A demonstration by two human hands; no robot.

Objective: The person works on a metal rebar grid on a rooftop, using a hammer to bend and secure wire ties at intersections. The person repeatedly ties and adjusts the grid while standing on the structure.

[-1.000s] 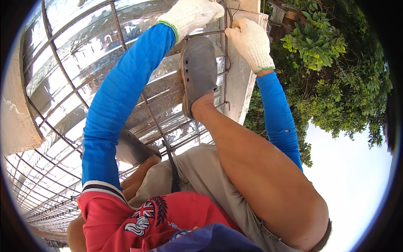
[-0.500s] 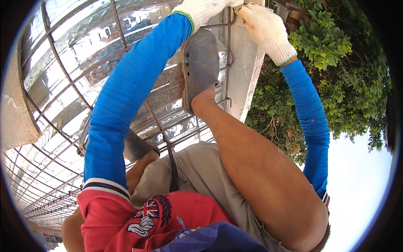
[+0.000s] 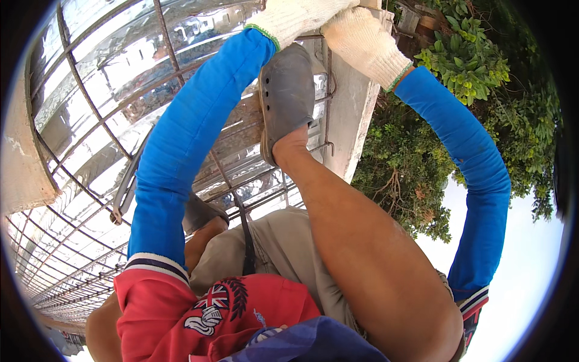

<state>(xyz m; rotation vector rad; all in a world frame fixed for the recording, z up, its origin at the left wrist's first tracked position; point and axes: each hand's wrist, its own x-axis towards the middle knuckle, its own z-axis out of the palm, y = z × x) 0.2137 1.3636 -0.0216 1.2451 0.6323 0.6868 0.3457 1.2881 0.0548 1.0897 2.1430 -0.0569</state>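
My left hand [image 3: 301, 17], in a white knitted glove with a green cuff edge, reaches across the top edge of the picture. Its fingers look pressed together, and their tips meet the right glove. My right hand [image 3: 366, 47], gloved alike, is closed beside them, knuckles up. Whatever the two hands hold is hidden by the gloves and the picture's edge. Just below them, rusty steel bars [image 3: 329, 90] run along a pale concrete ledge [image 3: 351, 102]. A grey clog [image 3: 288, 90] on my foot stands on the bars close under my left hand.
A grid of rebar [image 3: 90, 108] spreads over shiny, see-through sheeting on the left. A dark metal hand tool [image 3: 125, 196] lies by my left forearm. At the far left is a pale board [image 3: 24, 163]. Leafy branches [image 3: 464, 66] fill the right side beyond the ledge.
My right hand has shifted left and slightly down against the left one, its elbow swinging outward. The left hand has moved slightly right. More of the hand tool by my left forearm shows.
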